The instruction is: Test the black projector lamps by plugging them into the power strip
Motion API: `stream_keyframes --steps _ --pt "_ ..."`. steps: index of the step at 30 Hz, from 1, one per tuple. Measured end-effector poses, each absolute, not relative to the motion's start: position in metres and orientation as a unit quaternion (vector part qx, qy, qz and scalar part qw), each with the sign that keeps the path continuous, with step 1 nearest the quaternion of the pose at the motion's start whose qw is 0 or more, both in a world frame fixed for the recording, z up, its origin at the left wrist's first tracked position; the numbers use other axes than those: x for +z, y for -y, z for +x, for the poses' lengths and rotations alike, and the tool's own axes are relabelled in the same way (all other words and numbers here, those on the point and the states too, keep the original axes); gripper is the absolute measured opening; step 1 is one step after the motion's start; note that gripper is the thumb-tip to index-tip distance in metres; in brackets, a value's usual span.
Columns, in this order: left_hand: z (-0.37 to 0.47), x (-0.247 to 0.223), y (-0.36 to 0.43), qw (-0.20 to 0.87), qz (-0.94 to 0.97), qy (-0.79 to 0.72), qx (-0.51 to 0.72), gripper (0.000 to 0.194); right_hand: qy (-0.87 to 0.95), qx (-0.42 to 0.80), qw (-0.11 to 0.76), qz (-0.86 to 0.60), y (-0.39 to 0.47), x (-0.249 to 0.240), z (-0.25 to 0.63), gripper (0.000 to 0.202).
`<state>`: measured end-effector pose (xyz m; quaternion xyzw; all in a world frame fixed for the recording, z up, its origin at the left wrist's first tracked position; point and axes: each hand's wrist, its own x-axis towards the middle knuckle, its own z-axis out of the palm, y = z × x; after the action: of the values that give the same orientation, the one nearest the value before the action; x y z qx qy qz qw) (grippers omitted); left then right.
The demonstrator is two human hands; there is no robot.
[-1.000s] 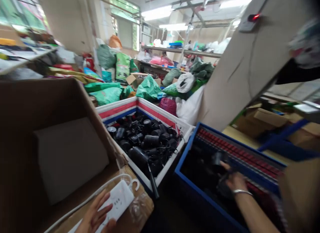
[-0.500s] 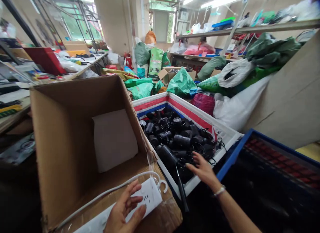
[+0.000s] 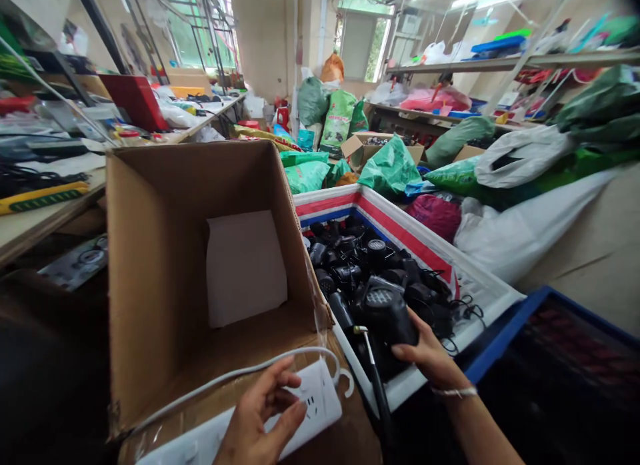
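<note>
1. Right hand (image 3: 431, 356) is now clamping a black housing (image 3: 389, 320) by its side, over the white crate (image 3: 495, 293); it was reaching empty half a second ago, so it's actually holding a piece now;
2. left hand (image 3: 266, 412) is hanging loose over the white power strip (image 3: 321, 400), fingers apart;
3. housing's showing a smooth barrel, meshed round face; striped liner (image 3: 407, 236) is looking woven; cardboard box (image 3: 145, 278) is gaping nearby.

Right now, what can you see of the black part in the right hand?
The black part is a rounded, roughly cylindrical body, plastic-looking, with a pale-lined grille at its far end. It sits tilted, grille facing upward. The right hand grips its near right side between thumb and fingers. It is over the white crate, close to other black pieces; whether it touches them is unclear. Its underside is hidden.
</note>
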<state>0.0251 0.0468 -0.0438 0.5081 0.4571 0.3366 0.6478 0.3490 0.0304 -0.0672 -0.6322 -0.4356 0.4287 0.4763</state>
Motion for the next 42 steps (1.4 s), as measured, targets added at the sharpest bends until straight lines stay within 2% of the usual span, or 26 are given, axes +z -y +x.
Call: stream_keyframes --steps 3,7,10,13,17,20,25,28,30,32,33,34,39,42 --pt "0.045 -0.023 -0.055 0.662 0.542 -0.413 0.311 0.062 0.467 0.448 0.475 -0.596 0.004 -0.034 0.34 0.101" --pt "0.07 0.007 -0.067 0.673 0.612 -0.36 0.21 0.082 0.535 0.445 0.422 -0.581 0.028 -0.016 0.311 0.104" --pt "0.073 0.023 -0.068 0.629 0.682 -0.348 0.138 0.066 0.582 0.426 0.384 -0.577 0.038 -0.017 0.288 0.114" --pt "0.065 0.033 -0.056 0.571 0.723 -0.366 0.133 0.049 0.605 0.404 0.347 -0.592 0.046 -0.02 0.273 0.119" --pt "0.052 0.041 -0.035 0.525 0.758 -0.368 0.118 0.039 0.637 0.299 0.265 -0.659 0.048 -0.016 0.26 0.118" --pt "0.05 0.042 -0.026 0.496 0.777 -0.37 0.114 0.04 0.635 0.227 0.21 -0.708 0.045 -0.011 0.246 0.114" --pt "0.05 0.043 -0.022 0.415 0.814 -0.391 0.109 0.043 0.604 0.171 0.224 -0.746 0.043 -0.007 0.21 0.113" --pt "0.038 0.05 -0.022 0.377 0.839 -0.385 0.081 0.039 0.619 0.237 0.299 -0.687 0.046 -0.005 0.208 0.118" --pt "0.028 0.053 -0.024 0.359 0.845 -0.39 0.076 0.035 0.627 0.33 0.352 -0.612 0.046 -0.006 0.227 0.108" --pt "0.02 0.054 -0.028 0.344 0.837 -0.417 0.084 0.035 0.596 0.35 0.383 -0.613 0.041 -0.014 0.261 0.07" --pt "0.018 0.053 -0.031 0.342 0.829 -0.434 0.09 0.034 0.564 0.286 0.391 -0.669 0.036 -0.021 0.28 0.051" --pt "0.016 0.053 -0.034 0.347 0.818 -0.45 0.095 0.032 0.529 0.237 0.399 -0.71 0.03 -0.03 0.298 0.045" --pt "0.026 0.05 -0.047 0.413 0.763 -0.487 0.102 0.032 0.544 0.152 0.363 -0.741 -0.012 -0.085 0.34 0.052" --pt "0.033 0.042 -0.055 0.461 0.722 -0.503 0.12 0.034 0.575 0.128 0.368 -0.719 -0.032 -0.097 0.345 0.028"
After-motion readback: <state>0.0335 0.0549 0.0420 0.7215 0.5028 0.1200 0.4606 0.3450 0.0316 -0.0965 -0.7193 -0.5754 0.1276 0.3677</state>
